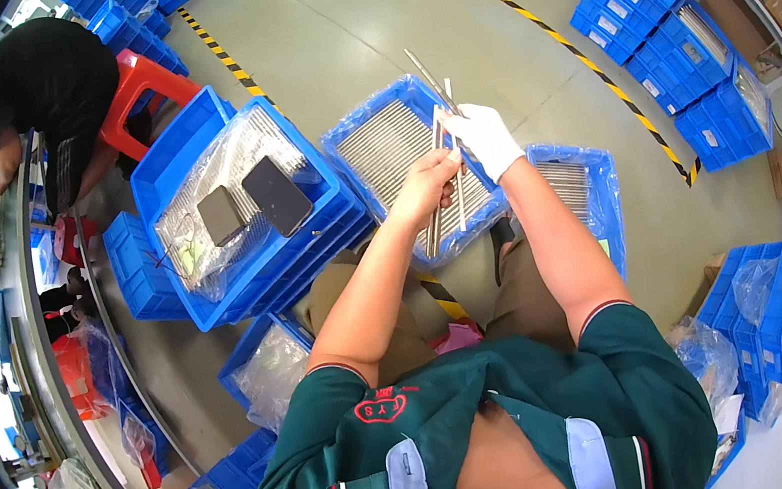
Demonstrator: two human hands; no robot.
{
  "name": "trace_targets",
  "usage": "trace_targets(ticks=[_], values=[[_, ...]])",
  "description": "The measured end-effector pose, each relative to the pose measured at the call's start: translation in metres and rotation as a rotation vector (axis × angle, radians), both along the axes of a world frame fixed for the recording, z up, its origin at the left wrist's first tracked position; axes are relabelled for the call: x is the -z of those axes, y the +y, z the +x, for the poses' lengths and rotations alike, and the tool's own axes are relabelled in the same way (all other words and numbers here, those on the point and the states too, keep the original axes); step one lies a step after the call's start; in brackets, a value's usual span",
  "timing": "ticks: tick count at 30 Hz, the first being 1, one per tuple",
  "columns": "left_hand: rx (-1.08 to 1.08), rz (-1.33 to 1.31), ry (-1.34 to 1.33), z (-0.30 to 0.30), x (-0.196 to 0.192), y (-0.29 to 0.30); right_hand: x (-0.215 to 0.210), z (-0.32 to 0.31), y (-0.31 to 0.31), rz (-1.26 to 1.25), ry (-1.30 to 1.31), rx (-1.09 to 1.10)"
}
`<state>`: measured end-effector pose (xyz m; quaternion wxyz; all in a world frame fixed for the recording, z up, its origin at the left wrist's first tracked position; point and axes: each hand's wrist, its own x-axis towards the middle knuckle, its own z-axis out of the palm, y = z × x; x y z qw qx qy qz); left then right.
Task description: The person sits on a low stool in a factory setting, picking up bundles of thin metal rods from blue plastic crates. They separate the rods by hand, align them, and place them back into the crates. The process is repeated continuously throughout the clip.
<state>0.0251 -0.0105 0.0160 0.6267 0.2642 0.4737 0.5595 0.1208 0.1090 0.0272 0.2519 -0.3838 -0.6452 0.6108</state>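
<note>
A handful of thin grey metal rods (441, 171) stands nearly upright over a blue plastic crate lined with clear film (395, 158), at twelve o'clock from the seated worker's knees. The bare left hand (427, 188) is clamped around the bundle's middle; the white-gloved right hand (484, 137) pinches single rods at one o'clock. Sorting well likely means keeping the bundle vertical and drawing one rod at a time. Rod ends blur into the crate's stock; their count is unclear.

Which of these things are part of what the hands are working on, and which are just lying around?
In use: thin metal rods held by left hand and gloved right hand; rod-filled blue crate beneath them.

Lying about: two dark phones, stacked blue crates, red stool.
</note>
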Motion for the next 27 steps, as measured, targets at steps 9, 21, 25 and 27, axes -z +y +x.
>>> trace_targets(ticks=[9,21,25,27], values=[[0.024,-0.071,-0.061,0.020,-0.013,0.001,0.025,-0.007,0.021,-0.057,0.172,0.436],[-0.018,0.075,-0.405,-0.014,-0.002,0.002,0.002,0.006,0.004,-0.229,0.105,0.147],[0.018,0.090,-0.457,-0.017,-0.001,0.004,0.003,0.004,-0.011,0.093,-0.057,-0.007],[0.033,0.146,-0.489,-0.013,-0.001,0.000,0.002,0.002,-0.012,0.138,-0.116,-0.067]])
